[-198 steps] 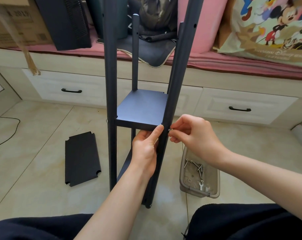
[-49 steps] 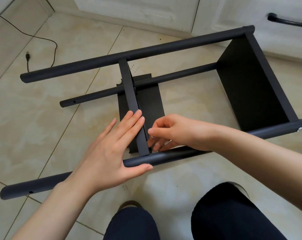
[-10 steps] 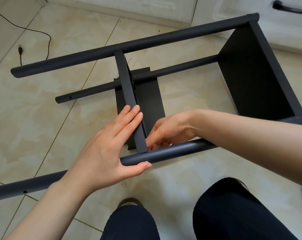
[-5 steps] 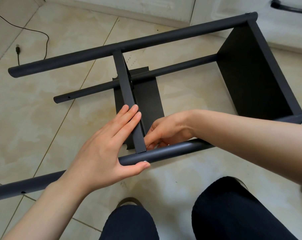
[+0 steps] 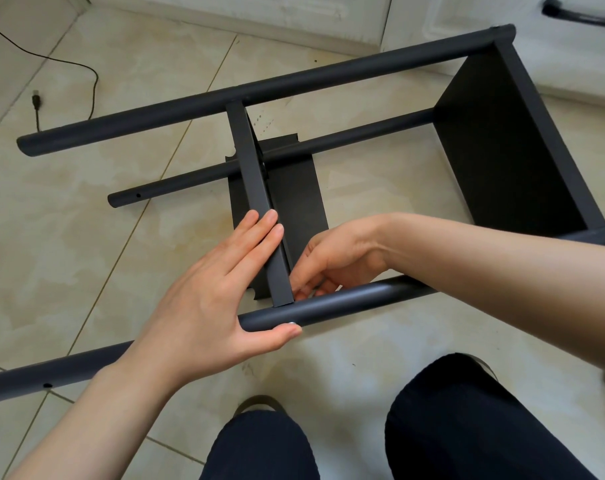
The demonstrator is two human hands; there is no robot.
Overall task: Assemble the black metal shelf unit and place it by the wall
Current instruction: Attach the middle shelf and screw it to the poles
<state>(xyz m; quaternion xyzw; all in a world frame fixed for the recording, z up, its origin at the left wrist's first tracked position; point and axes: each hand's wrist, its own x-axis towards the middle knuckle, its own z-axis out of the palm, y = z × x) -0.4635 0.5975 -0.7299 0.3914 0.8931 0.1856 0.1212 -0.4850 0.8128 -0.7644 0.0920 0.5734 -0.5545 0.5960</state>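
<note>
Black metal shelf unit [image 5: 495,133] lies on its side on the beige tiled floor [image 5: 86,237], in front of the person's dark-trousered knees [image 5: 467,420]. Matte dark finish throughout. Three round posts are in view, running roughly left to right: far post [image 5: 259,90], lower back post [image 5: 346,136] near the floor, near post [image 5: 346,299] closest to the knees. The near and back posts each show a small hole close to the left end.

Two flat shelf panels stand on edge between the posts. The end shelf panel [image 5: 502,150] sits at the right end, its broad face turned to the camera. The middle shelf panel [image 5: 256,188] is seen nearly edge-on, spanning from the far post to the near post. A third, loose black notched panel [image 5: 297,195] lies flat on the floor beneath the frame.

Left hand [image 5: 218,292]: fingers straight and together, pressed flat against the middle shelf panel's left face; thumb rests along the underside of the near post, next to a small silver screw head [image 5: 290,323].

Right hand [image 5: 335,261]: fingers curled and drawn close at the joint of middle panel and near post, tips touching the post. Cannot tell what, if anything, they pinch.

Background: white cabinet drawers [image 5: 294,15] with a black handle [image 5: 578,17]; black cable with plug [image 5: 37,98] on the floor at upper left.
</note>
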